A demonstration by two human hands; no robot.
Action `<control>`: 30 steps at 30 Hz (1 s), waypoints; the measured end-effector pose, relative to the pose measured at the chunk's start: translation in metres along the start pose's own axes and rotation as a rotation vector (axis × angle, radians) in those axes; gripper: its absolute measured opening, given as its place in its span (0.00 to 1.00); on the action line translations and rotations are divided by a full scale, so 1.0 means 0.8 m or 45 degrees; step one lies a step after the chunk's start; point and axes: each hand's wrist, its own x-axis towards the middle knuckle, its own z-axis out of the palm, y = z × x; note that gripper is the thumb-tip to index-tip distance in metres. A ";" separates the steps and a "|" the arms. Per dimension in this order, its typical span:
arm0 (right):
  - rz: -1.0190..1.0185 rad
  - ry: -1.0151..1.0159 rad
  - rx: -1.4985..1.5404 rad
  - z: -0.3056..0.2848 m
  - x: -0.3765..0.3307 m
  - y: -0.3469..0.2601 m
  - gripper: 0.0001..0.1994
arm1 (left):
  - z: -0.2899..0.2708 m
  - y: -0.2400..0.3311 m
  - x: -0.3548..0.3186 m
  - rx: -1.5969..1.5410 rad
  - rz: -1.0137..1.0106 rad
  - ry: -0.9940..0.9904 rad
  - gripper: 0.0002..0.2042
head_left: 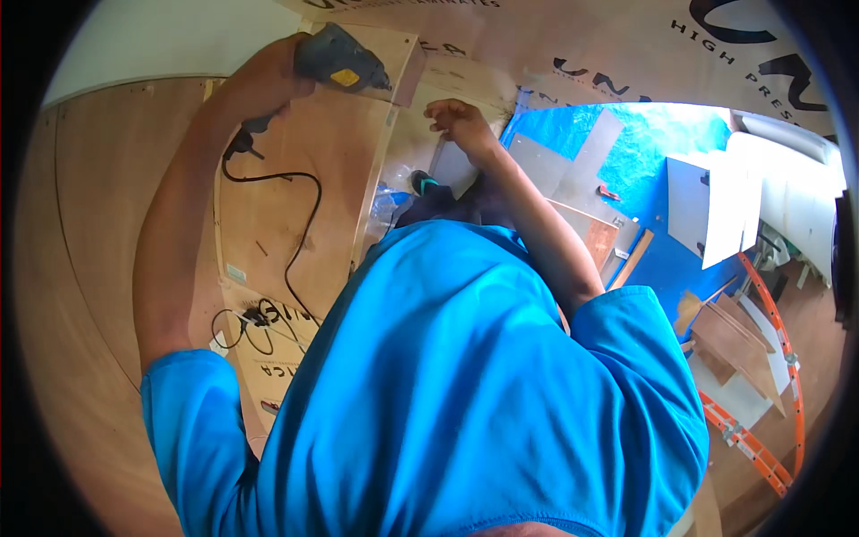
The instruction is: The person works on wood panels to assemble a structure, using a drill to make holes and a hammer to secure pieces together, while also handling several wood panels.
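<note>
My left hand (288,76) is wrapped round the grip of a corded power drill (335,59), dark grey with a yellow label. Its nose points right and slightly down, near the edge of a wooden box-like frame (407,76); whether the tip touches the wood I cannot tell. From the base of the grip a black cord (315,192) loops down over a plywood panel (277,224). To the right of the drill, apart from it, my right hand (461,123) is raised with loosely bent fingers spread from the thumb. Nothing shows between them.
Coiled cable (255,322) lies at the lower left, by my body. On the right, a blue sheet (658,210) covers the floor beneath loose boards (617,134) and white panels (689,201). Farther right lies an orange ladder (777,313) beside stacked wood pieces (734,345).
</note>
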 end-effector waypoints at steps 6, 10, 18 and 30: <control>0.073 0.020 0.066 0.018 -0.030 0.015 0.14 | 0.055 0.040 -0.020 -0.704 -0.448 0.136 0.19; 0.072 -0.048 0.043 0.028 -0.044 0.023 0.16 | 0.065 0.031 -0.026 -1.266 -0.606 0.287 0.17; 0.083 -0.054 -0.050 0.034 -0.050 0.041 0.16 | 0.036 0.003 -0.021 -0.554 -0.395 0.100 0.22; -0.263 -0.078 -0.242 0.048 -0.062 0.010 0.12 | 0.033 -0.010 -0.015 0.010 -0.176 0.117 0.31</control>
